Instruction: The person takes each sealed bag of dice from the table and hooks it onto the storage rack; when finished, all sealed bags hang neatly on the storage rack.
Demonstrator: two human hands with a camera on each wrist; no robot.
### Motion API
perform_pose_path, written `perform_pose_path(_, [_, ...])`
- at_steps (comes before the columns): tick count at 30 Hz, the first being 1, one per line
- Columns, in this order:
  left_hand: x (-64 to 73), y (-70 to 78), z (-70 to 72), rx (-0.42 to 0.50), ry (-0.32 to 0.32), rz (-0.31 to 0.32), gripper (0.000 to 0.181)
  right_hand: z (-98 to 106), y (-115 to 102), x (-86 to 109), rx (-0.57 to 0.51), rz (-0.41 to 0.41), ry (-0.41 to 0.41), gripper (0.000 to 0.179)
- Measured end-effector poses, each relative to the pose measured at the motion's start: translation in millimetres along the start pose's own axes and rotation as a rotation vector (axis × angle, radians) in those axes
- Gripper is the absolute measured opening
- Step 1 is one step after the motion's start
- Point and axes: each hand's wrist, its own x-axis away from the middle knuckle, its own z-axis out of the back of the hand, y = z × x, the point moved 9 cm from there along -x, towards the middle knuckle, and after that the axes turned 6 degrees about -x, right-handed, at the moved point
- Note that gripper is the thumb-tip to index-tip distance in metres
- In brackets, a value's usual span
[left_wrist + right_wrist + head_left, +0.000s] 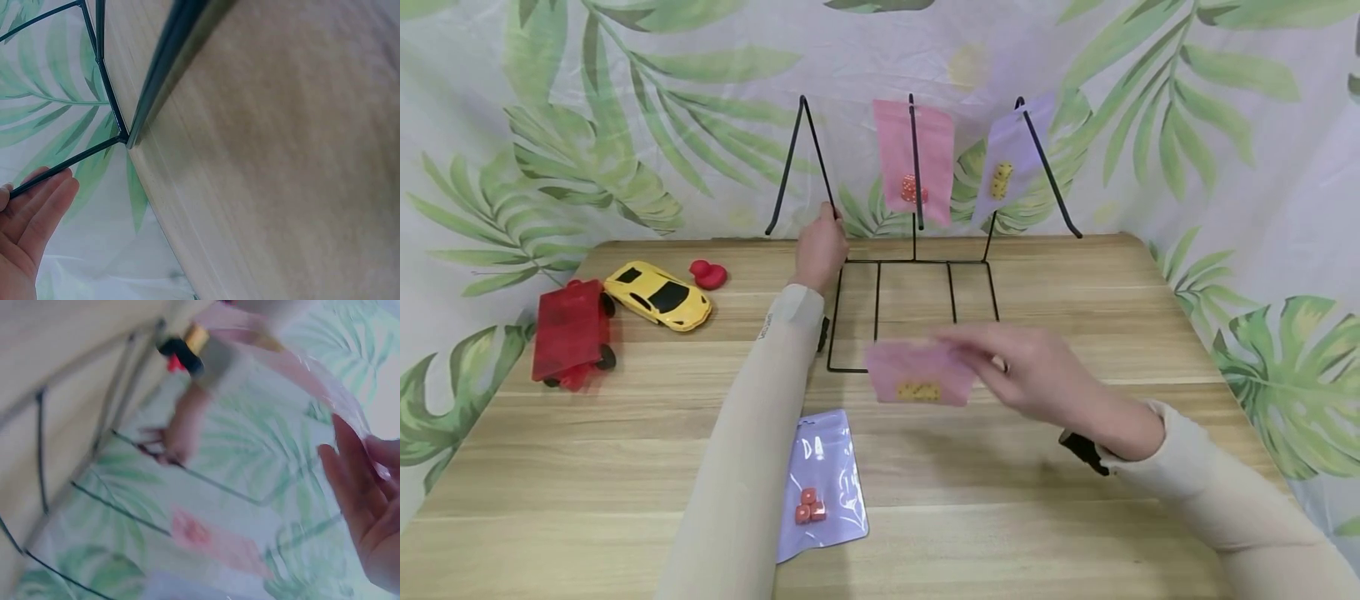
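Observation:
My left hand [822, 248] pinches the left upright of a black wire rack [895, 262]; in the left wrist view its fingers [47, 203] lie along the thin rod. My right hand [1033, 367] pinches a pink pouch [887, 367] by one edge, held above the table in front of the rack. Yellow dice [919, 391] show in that pouch. On the rack's middle hook hangs a pink pouch [898, 142] with red dice, and on the right hook a purple pouch [1011, 137] with yellow dice. The left hook [801, 125] carries no pouch.
Beside my left forearm, a purple pouch [835, 533] with red dice lies on the wooden table [1000, 533]. Farther left are a red toy vehicle [571, 329], a yellow toy car [658, 293] and a small red duck [709, 274]. A leaf-print cloth [715, 125] hangs behind.

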Motion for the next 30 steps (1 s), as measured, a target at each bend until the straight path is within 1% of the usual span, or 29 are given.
perform_pose_path(3, [-1.6,-2.0,-0.3,0.0,0.008,-0.002,0.027,29,-3,-14.0,-0.066,0.035,0.148,0.03])
perform_pose_path(5, [-2.3,-3.2,-0.2,-0.006,0.013,-0.002,0.026,43,-3,-22.8,-0.114,0.034,0.23,0.032])
perform_pose_path(7, [-2.7,-4.3,-0.6,-0.007,0.013,0.001,0.026,53,-1,-30.8,-0.138,0.017,0.291,0.036])
perform_pose_path(9, [-2.7,-4.6,-0.8,-0.009,0.013,0.0,0.026,57,2,-37.5,-0.165,-0.008,0.32,0.038])
perform_pose_path(15, [-3.4,-3.4,-2.7,-0.004,0.012,-0.01,0.026,55,13,-52.3,-0.218,-0.053,0.326,0.033])
perform_pose_path(18, [-3.2,-2.6,-3.2,-0.004,0.015,-0.011,0.025,53,19,-55.8,-0.251,-0.061,0.327,0.03])
perform_pose_path(20, [-2.8,-1.5,-2.7,0.001,0.015,-0.01,0.025,52,23,-57.2,-0.254,-0.072,0.327,0.028])
perform_pose_path(25, [-1.8,-0.3,-1.2,0.004,0.018,-0.008,0.027,49,37,-60.9,-0.212,-0.12,0.311,0.029])
perform_pose_path(30, [-2.2,-3.0,-2.4,0.004,0.009,0.001,0.027,47,56,-68.0,-0.138,-0.177,0.326,0.035])
